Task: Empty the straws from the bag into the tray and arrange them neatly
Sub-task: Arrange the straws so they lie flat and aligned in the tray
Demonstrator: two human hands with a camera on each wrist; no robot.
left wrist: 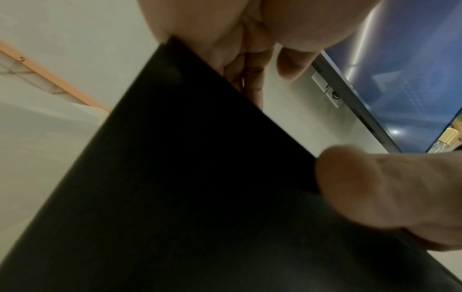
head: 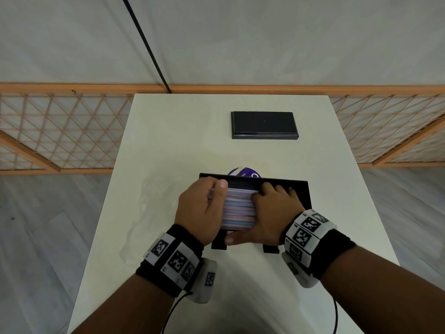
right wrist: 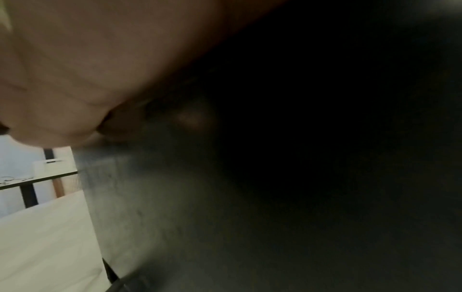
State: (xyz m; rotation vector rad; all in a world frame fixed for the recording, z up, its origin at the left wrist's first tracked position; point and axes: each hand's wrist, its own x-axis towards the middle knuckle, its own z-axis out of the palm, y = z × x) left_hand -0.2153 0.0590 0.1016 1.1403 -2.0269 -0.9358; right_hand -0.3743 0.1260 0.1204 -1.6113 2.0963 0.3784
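A bundle of pink, blue and white striped straws (head: 238, 208) lies crosswise in the black tray (head: 302, 191) at the table's middle. My left hand (head: 199, 208) cups the bundle's left end, thumb over the top of the straws. My right hand (head: 272, 213) holds the right part, fingers curled on top and thumb along the near side. In the left wrist view the tray's black wall (left wrist: 175, 177) fills the frame, with my thumb (left wrist: 375, 187) on its rim. The right wrist view is dark, showing only my palm (right wrist: 75, 69). A faint clear bag (head: 144, 196) lies flat left of the tray.
A second black tray-like piece (head: 263, 125) lies at the back of the white table (head: 180, 141). A purple round object (head: 243, 173) peeks out just behind the near tray. An orange lattice fence (head: 60, 131) runs behind the table.
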